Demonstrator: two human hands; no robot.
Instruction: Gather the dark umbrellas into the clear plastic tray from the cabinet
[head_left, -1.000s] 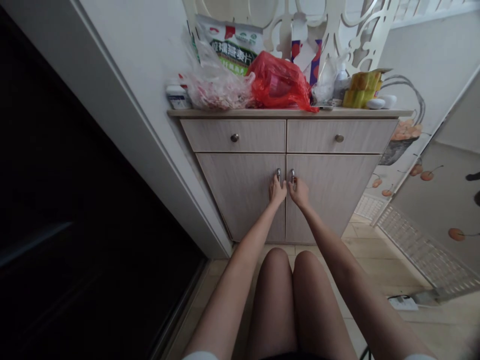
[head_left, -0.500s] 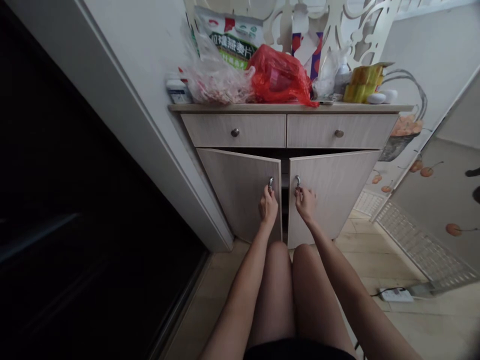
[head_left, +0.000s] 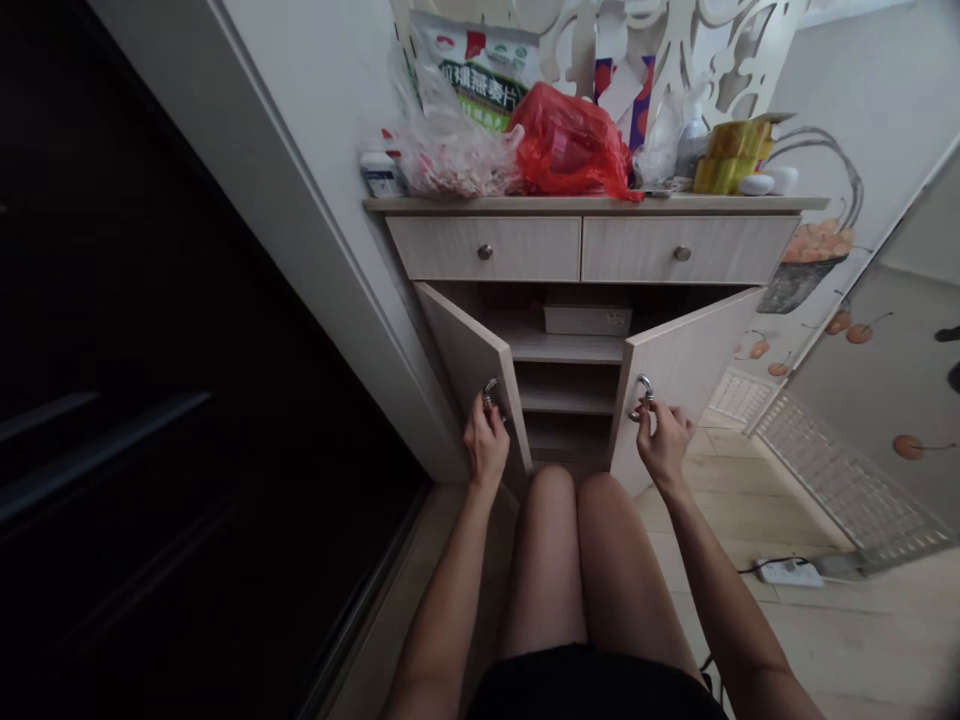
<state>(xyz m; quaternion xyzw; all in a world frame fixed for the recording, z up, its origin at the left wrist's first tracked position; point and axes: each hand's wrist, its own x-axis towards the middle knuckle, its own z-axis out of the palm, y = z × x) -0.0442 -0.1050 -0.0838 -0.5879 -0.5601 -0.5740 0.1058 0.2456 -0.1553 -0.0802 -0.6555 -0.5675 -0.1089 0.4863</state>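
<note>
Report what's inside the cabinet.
A pale box sits on the upper shelf, with a lower shelf visible beneath. The left door and right door cover the shelves' outer ends; the box's contents are hidden, and farther back is too dark.

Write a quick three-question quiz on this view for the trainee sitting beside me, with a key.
1. Multiple choice: what sits on the upper shelf inside the cabinet?
a) a red plastic bag
b) a pale box
c) a white power strip

2. True or false: the left drawer and the right drawer are both shut.

3. Fill in one word: the left hand holds the ____ of the left door, and the right hand holds the one on the right door.

Key:
1. b
2. True
3. handle
</note>
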